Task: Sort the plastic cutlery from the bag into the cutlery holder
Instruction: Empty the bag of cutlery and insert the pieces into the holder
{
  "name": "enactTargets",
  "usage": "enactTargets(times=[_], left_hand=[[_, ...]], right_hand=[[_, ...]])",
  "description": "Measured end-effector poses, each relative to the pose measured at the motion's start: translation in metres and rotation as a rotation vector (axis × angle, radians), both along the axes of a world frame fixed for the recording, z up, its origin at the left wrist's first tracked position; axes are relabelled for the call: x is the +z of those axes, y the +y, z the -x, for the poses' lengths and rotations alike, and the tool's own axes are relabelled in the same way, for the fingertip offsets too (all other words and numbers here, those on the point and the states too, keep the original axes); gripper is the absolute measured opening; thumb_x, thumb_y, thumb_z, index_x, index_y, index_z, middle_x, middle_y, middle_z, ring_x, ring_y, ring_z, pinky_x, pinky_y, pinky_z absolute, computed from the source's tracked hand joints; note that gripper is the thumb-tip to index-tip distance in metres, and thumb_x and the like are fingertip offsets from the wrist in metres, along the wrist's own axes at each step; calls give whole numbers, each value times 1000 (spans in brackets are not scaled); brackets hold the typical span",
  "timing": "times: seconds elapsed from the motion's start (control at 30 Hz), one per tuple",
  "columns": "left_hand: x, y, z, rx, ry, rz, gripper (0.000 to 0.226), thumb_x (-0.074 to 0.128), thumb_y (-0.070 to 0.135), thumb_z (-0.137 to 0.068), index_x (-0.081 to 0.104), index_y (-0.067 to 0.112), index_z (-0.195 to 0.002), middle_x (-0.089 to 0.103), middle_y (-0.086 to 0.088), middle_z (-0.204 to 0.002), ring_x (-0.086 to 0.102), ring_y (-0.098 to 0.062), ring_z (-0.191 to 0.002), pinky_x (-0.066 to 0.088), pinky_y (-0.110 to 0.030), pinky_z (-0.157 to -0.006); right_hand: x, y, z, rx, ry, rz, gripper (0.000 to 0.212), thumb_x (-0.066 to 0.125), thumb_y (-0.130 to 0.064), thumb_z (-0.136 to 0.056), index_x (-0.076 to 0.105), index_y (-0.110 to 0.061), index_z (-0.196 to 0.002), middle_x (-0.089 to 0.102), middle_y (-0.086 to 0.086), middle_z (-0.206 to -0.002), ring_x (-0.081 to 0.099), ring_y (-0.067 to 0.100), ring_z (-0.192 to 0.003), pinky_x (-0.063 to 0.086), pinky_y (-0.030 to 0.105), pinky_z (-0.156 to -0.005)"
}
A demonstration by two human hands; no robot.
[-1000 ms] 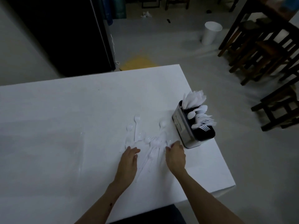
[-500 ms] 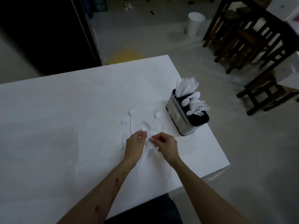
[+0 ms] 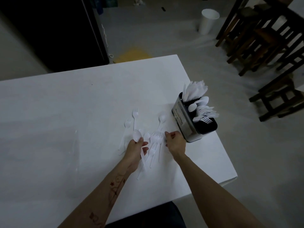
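Cutlery first: loose white plastic forks and spoons (image 3: 154, 145) lie scattered on the white rectangular table (image 3: 65, 112), at centre frame, just left of the holder. Your left hand (image 3: 135, 150) pinches a white plastic spoon (image 3: 136, 135) by the neck, bowl pointing up the frame, lifted above the pile; its other fingers curl loosely, handle running down past the palm. Your right hand (image 3: 175, 141) sits at the right edge of the pile, fingers curled down toward the table; you cannot tell whether it holds a piece or just touches the surface.

Shiny metal rectangular cutlery holder with a dark inside (image 3: 191, 122) stands upright near the table's right edge, just beside your right hand, apart from it. Three groups stick out of it: white plastic knives (image 3: 195, 91) in the part farthest up the frame, white spoons in the holder (image 3: 198, 103) in the middle, white forks in the holder (image 3: 206, 115) in the nearest part, tines pointing right.

One lone fork (image 3: 134, 114) and one lone spoon (image 3: 162, 119) lie farther up the table from the pile.

Upper right of the frame: white round bin (image 3: 208, 20) on the grey floor, dark wooden chairs (image 3: 263, 38) beside it. Upper left: dark tall cabinet (image 3: 54, 30).
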State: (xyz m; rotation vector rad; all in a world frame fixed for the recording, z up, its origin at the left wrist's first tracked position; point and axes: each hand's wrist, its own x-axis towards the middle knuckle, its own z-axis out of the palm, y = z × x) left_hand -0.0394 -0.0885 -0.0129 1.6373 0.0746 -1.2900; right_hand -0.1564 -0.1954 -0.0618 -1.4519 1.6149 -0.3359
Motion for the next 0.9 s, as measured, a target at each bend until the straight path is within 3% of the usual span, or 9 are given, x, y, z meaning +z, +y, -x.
enactTargets(times=[0.13, 0.2, 0.3, 0.43, 0.53, 0.57, 0.67, 0.77, 0.9], left_hand=[[0, 5, 3, -62, 12, 56, 27, 43, 8, -100, 52, 5, -125, 64, -4, -103, 61, -14, -86, 50, -21, -71], [0, 3, 4, -34, -43, 44, 24, 42, 7, -99, 52, 6, -121, 64, -8, -107, 62, -16, -85, 51, -23, -73], [-2, -2, 8, -51, -129, 27, 18, 40, 10, -100, 48, 9, -117, 63, -8, -112, 63, -19, -91, 50, -27, -79], [2, -12, 14, -109, -68, 100, 16, 51, 15, -97, 56, 7, -110, 66, -5, -99, 64, -16, -86, 53, -24, -72], [0, -15, 16, -171, -43, 130, 26, 57, 15, -93, 55, 0, -114, 66, -13, -102, 65, -23, -90, 54, -37, -84], [-2, -15, 16, -175, -49, 124, 28, 59, 12, -91, 54, 0, -116, 66, -12, -102, 66, -23, -91, 55, -37, -85], [-1, -15, 15, -189, -95, 117, 21, 59, -1, -89, 61, 3, -110, 70, -1, -90, 68, -12, -80, 53, -17, -66], [-4, -13, 9, -152, -87, 97, 19, 54, 0, -92, 59, 7, -109, 68, -8, -101, 65, -16, -87, 51, -19, -71], [-11, -6, 0, -93, -67, 56, 20, 53, 3, -94, 54, 7, -114, 64, -11, -109, 63, -20, -89, 52, -29, -78]], right_hand=[[2, -10, 0, 34, 65, -14, 16, 60, -26, -92, 61, -11, -85, 70, 8, -87, 68, 28, -81, 58, 43, -78], [15, -9, 1, 40, 109, 47, 16, 55, -22, -93, 61, -7, -91, 67, 6, -87, 62, 25, -78, 51, 34, -71], [34, -3, 2, 70, 178, 196, 15, 53, -24, -94, 56, -9, -92, 60, 3, -80, 54, 22, -72, 44, 31, -65], [40, -4, -5, 45, 10, 187, 14, 57, -21, -90, 56, -9, -83, 61, 0, -73, 59, 21, -69, 46, 32, -63], [38, -6, -15, 105, -80, 99, 15, 61, -21, -86, 57, -11, -76, 62, 0, -70, 60, 20, -67, 53, 38, -68], [34, -7, -17, 113, -90, 78, 15, 62, -21, -86, 58, -11, -74, 63, 1, -69, 61, 20, -67, 54, 39, -69], [23, -12, -23, 142, -97, -15, 18, 64, -25, -87, 64, -11, -75, 69, 2, -70, 66, 16, -64, 59, 39, -70], [15, -22, -30, 153, -40, 9, 29, 63, -43, -88, 64, -15, -81, 70, -1, -76, 69, 17, -73, 59, 41, -73], [13, -44, -44, 186, 168, 126, 30, 59, -40, -94, 60, -10, -99, 68, 7, -97, 65, 26, -89, 52, 34, -72]])
